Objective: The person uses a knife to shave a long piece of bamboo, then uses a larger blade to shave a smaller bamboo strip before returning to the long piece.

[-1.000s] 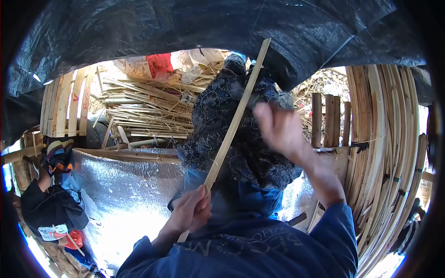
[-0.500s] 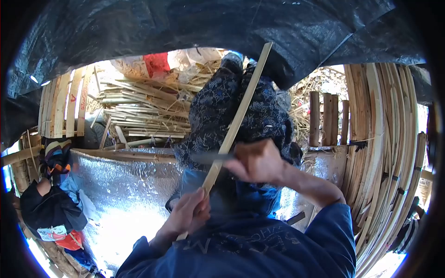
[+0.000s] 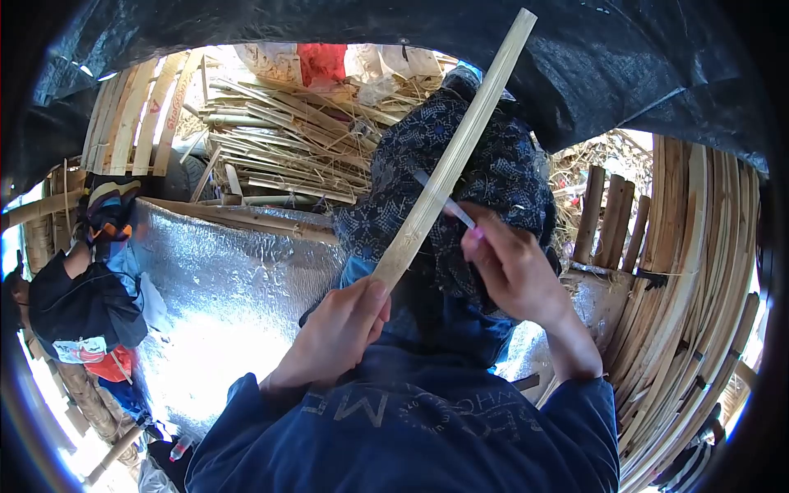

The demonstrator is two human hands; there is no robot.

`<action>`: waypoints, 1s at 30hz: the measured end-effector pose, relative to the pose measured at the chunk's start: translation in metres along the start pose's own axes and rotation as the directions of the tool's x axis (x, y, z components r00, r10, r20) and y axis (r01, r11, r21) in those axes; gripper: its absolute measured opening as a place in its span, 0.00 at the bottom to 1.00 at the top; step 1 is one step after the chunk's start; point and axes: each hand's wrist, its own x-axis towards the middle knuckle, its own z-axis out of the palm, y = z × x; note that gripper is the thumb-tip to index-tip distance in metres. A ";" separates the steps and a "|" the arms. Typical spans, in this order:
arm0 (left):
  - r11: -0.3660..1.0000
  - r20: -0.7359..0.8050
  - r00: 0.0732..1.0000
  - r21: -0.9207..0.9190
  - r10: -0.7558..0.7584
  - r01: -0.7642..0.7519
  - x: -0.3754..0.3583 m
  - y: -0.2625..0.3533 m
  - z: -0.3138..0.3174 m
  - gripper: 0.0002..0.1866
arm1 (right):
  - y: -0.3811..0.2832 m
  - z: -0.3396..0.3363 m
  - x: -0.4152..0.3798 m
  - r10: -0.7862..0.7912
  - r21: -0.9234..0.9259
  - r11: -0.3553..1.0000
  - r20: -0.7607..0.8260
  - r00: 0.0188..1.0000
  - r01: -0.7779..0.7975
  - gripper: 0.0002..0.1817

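A long, pale wooden strip (image 3: 456, 152) slants up and to the right over the patterned cloth (image 3: 394, 181) on the lap. My left hand (image 3: 339, 333) is closed round its lower end. On the right, my right hand (image 3: 518, 267) grips a thin knife (image 3: 450, 207), whose blade lies against the strip and is partly hidden behind it.
Pale split strips (image 3: 288, 140) lie piled beyond a shiny foil sheet (image 3: 222, 287). Tall slats (image 3: 699, 287) stand at the right. A person in dark clothing (image 3: 86, 308) is at the left. Black plastic sheeting (image 3: 329, 20) hangs overhead.
The strip is raised nearer the camera and shows a broader face. My right hand has moved right and slightly down, with the knife now angled. The whole view has shifted.
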 end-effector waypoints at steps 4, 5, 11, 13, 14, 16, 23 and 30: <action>0.998 0.007 0.999 0.048 -0.047 0.046 -0.001 0.005 0.004 0.24 | 0.007 -0.009 0.003 0.433 0.128 0.900 -0.135 0.891 -0.418 0.06; 0.999 -0.005 1.000 0.016 -0.027 0.028 -0.001 0.005 0.006 0.24 | 0.014 -0.013 0.005 0.427 0.108 0.904 -0.169 0.889 -0.414 0.06; 1.000 -0.026 0.999 0.007 0.029 -0.028 0.002 0.001 0.008 0.25 | 0.003 0.014 -0.005 0.332 0.042 0.943 -0.077 0.940 -0.330 0.10; 0.998 -0.036 0.998 0.037 0.045 -0.044 0.002 -0.001 0.009 0.25 | 0.007 0.012 -0.004 0.304 -0.024 0.950 -0.128 0.944 -0.310 0.10; 0.999 -0.016 0.999 0.037 0.032 -0.031 0.001 -0.001 0.010 0.25 | 0.010 0.009 -0.002 0.273 -0.093 0.952 -0.173 0.946 -0.292 0.11; 0.999 0.015 1.000 0.036 0.015 -0.016 -0.001 -0.003 0.012 0.25 | 0.032 -0.013 0.013 0.403 -0.170 0.862 -0.340 0.850 -0.477 0.15; 0.990 0.028 1.000 0.139 -0.009 0.005 0.000 0.002 0.011 0.23 | 0.018 0.018 -0.007 0.220 -0.103 0.965 -0.180 0.959 -0.240 0.16; 0.986 -0.021 0.999 0.163 -0.044 0.046 0.001 0.008 0.013 0.21 | 0.019 0.027 -0.015 0.140 -0.109 0.982 -0.130 0.982 -0.154 0.19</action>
